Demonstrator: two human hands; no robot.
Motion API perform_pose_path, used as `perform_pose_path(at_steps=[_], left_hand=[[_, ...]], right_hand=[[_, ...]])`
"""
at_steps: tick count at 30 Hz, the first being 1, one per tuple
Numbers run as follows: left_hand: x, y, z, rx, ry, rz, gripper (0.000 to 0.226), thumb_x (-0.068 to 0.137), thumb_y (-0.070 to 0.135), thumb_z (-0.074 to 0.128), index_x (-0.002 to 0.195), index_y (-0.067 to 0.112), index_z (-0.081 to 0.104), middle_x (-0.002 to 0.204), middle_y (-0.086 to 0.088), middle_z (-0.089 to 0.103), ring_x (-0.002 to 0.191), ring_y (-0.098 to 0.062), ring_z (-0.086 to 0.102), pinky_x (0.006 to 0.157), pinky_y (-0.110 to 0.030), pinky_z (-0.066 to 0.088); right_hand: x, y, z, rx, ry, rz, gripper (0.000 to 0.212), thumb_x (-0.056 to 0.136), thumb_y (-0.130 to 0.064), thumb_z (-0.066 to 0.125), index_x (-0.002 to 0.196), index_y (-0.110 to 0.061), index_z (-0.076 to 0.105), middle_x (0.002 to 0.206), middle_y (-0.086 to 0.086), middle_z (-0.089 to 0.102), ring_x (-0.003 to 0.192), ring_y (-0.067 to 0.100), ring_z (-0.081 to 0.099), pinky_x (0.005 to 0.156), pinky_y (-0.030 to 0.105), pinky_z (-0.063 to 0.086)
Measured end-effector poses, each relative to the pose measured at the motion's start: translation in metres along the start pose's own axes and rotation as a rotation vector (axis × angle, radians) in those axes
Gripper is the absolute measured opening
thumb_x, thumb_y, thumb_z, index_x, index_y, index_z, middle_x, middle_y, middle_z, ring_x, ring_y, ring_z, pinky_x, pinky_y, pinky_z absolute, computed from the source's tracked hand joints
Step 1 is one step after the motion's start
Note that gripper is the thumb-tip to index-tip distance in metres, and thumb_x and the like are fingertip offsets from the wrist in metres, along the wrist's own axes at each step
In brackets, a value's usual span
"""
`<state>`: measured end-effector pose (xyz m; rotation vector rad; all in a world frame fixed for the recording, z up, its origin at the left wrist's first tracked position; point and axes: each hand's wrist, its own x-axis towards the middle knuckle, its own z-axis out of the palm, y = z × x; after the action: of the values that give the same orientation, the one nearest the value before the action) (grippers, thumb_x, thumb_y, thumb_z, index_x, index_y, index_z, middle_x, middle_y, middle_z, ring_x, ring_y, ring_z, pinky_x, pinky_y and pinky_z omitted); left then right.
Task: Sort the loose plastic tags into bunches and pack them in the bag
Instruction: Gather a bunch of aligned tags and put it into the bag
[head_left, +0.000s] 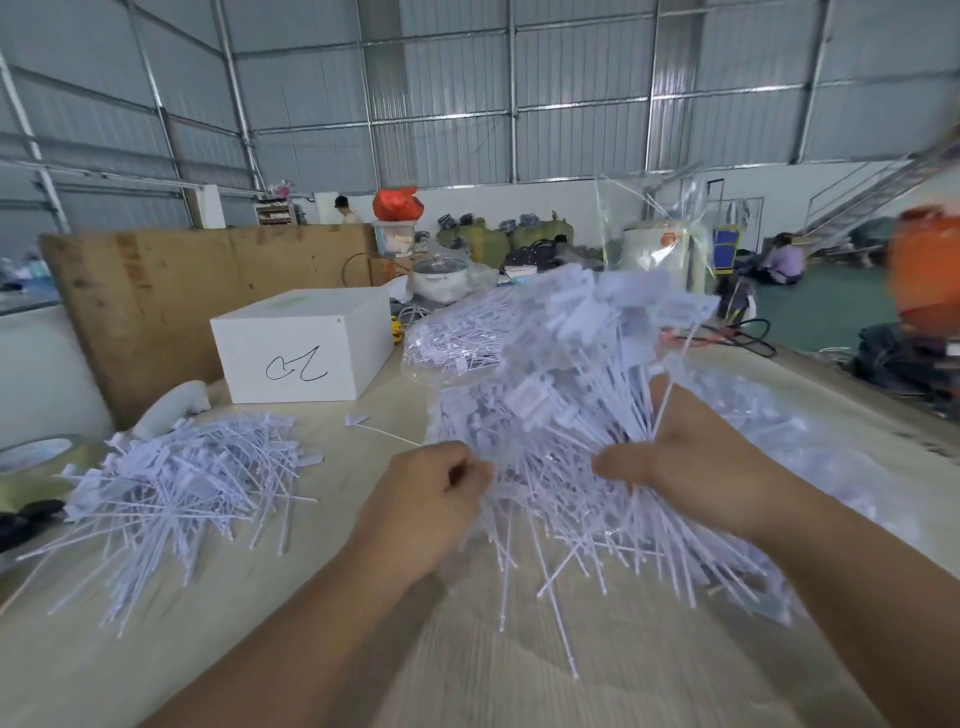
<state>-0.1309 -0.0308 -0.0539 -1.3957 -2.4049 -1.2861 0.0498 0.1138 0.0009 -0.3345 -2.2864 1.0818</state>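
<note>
Basically: pale desk (322, 613) in a metal-walled shed, white box (301, 345) at back. Both hands, left hand (431, 499) and right hand (691, 467), grip one tag bunch (561, 415), fingers curled; loose tags (176, 488) piled left.

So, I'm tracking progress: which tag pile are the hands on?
The right pile, gripped by both hands; the left pile lies untouched.
</note>
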Motion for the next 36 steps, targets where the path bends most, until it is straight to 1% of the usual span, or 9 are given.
perform_pose_path(at_steps=[6,11,16,19,24,28,32,34,36], left_hand=[[0.01,-0.004,-0.019,-0.326,0.295,-0.113,0.024,0.095,0.014,0.053,0.075,0.018,0.065,0.055,0.006,0.059,0.045,-0.007,0.051,0.047,-0.017,0.04],[0.007,0.0,-0.017,-0.402,0.392,-0.042,0.027,0.099,0.015,0.05,0.079,0.021,0.066,0.062,0.003,0.063,0.047,-0.005,0.053,0.05,-0.014,0.042],[0.006,0.0,-0.018,-0.418,0.447,-0.012,0.026,0.101,0.021,0.048,0.084,0.028,0.066,0.059,0.003,0.058,0.048,-0.007,0.05,0.054,-0.027,0.043],[0.003,0.001,-0.019,-0.306,0.399,0.088,0.027,0.103,0.023,0.046,0.083,0.028,0.063,0.055,0.013,0.054,0.049,-0.002,0.047,0.053,-0.018,0.038],[0.003,0.001,-0.024,-0.247,0.265,0.114,0.031,0.088,0.052,0.06,0.073,0.024,0.056,0.053,0.014,0.046,0.048,-0.003,0.04,0.049,-0.013,0.032],[0.007,-0.009,-0.032,0.207,0.086,-0.022,0.027,0.073,0.038,0.078,0.081,0.033,0.052,0.063,0.009,0.052,0.056,-0.002,0.05,0.052,-0.024,0.037],[0.008,-0.008,-0.037,0.226,0.257,0.008,0.021,0.084,0.022,0.065,0.098,0.033,0.056,0.071,0.01,0.055,0.064,-0.006,0.055,0.059,-0.027,0.043],[0.009,-0.007,-0.041,0.151,0.368,0.077,0.006,0.09,0.031,0.058,0.096,0.031,0.057,0.069,0.01,0.055,0.062,-0.005,0.054,0.058,-0.028,0.043],[0.008,-0.006,-0.043,0.118,0.443,0.145,0.024,0.095,0.046,0.043,0.084,0.029,0.054,0.062,0.009,0.052,0.059,-0.006,0.052,0.054,-0.029,0.04]], right_hand=[[-0.012,0.001,-0.009,-0.225,-0.209,-0.108,0.067,0.083,-0.007,0.068,0.079,-0.07,0.046,0.076,-0.036,0.06,0.067,-0.016,0.055,0.06,0.0,0.038],[-0.012,0.011,0.015,-0.579,-0.454,-0.126,0.048,0.084,-0.022,0.062,0.118,-0.047,0.04,0.089,-0.012,0.056,0.077,0.006,0.056,0.069,0.028,0.049],[-0.003,0.026,0.02,-0.866,-0.288,-0.05,0.072,0.088,-0.024,0.057,0.146,-0.039,0.018,0.101,-0.007,0.054,0.096,0.018,0.057,0.07,0.029,0.039],[-0.001,0.029,0.024,-0.884,-0.22,0.009,0.07,0.084,-0.022,0.055,0.141,-0.037,0.018,0.08,-0.013,0.042,0.084,0.019,0.056,0.064,0.03,0.04],[0.005,0.03,0.02,-0.857,-0.185,0.114,0.063,0.08,-0.019,0.054,0.133,-0.036,0.024,0.082,-0.008,0.051,0.075,0.014,0.056,0.054,0.028,0.039],[0.008,0.025,0.015,-0.886,-0.159,0.142,0.066,0.081,-0.019,0.055,0.135,-0.037,0.022,0.083,-0.008,0.05,0.076,0.014,0.056,0.062,0.032,0.049],[0.012,0.016,0.02,-0.951,-0.195,0.009,0.068,0.082,-0.022,0.057,0.139,-0.035,0.023,0.07,-0.011,0.038,0.059,0.003,0.038,0.047,0.026,0.03],[0.019,0.014,0.021,-0.973,-0.249,-0.022,0.071,0.083,-0.022,0.057,0.143,-0.036,0.021,0.07,-0.012,0.035,0.059,0.002,0.035,0.047,0.024,0.025],[0.027,0.01,0.022,-0.999,-0.331,-0.028,0.074,0.085,-0.019,0.056,0.146,-0.036,0.019,0.074,-0.014,0.033,0.064,0.004,0.039,0.05,0.024,0.027]])
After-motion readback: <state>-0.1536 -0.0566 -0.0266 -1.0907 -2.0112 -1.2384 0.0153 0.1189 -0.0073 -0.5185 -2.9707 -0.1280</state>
